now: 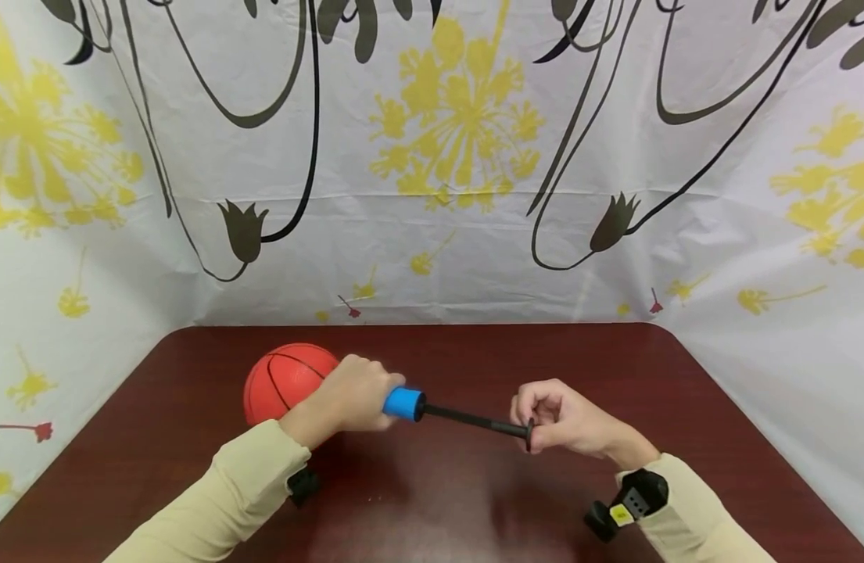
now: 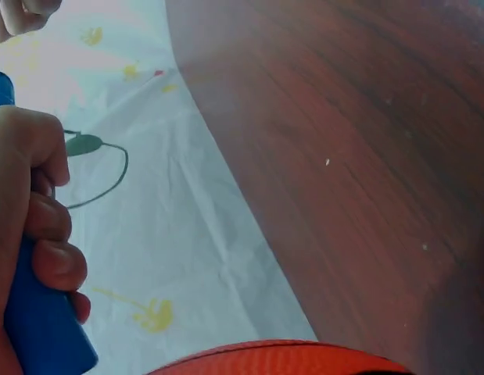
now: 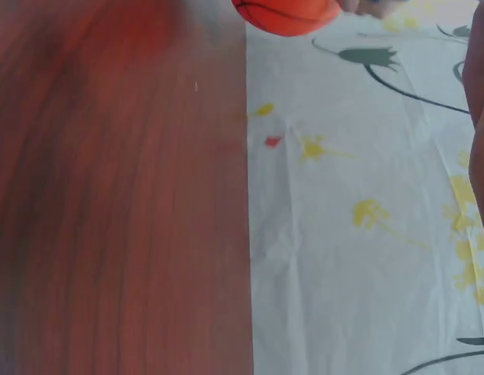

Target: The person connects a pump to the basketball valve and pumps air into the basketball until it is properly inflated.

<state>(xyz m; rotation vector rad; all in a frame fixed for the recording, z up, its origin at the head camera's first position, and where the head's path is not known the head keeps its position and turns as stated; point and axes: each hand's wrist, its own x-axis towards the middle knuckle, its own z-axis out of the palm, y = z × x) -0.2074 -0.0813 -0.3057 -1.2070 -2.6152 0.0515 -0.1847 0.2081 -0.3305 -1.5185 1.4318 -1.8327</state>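
My left hand (image 1: 357,391) grips the blue barrel of a ball pump (image 1: 405,403), fingers wrapped round it. From the barrel a thin black rod (image 1: 474,420) reaches right, ending in a small black disc (image 1: 530,435). There my right hand (image 1: 572,418) pinches the rod's end with thumb and fingers. Behind the left hand sits a red-orange basketball (image 1: 287,379), partly covered by that hand. The left wrist view shows the curled fingers (image 2: 54,234) around the blue barrel (image 2: 46,328). Only a strip of the right hand (image 3: 481,133) enters the right wrist view.
A dark red-brown wooden table (image 1: 432,508) with rounded far corners lies under both hands. White cloth (image 1: 432,258) printed with yellow and grey flowers hangs behind it and along both sides. Each wrist carries a black camera, the right one (image 1: 632,500) showing a yellow label.
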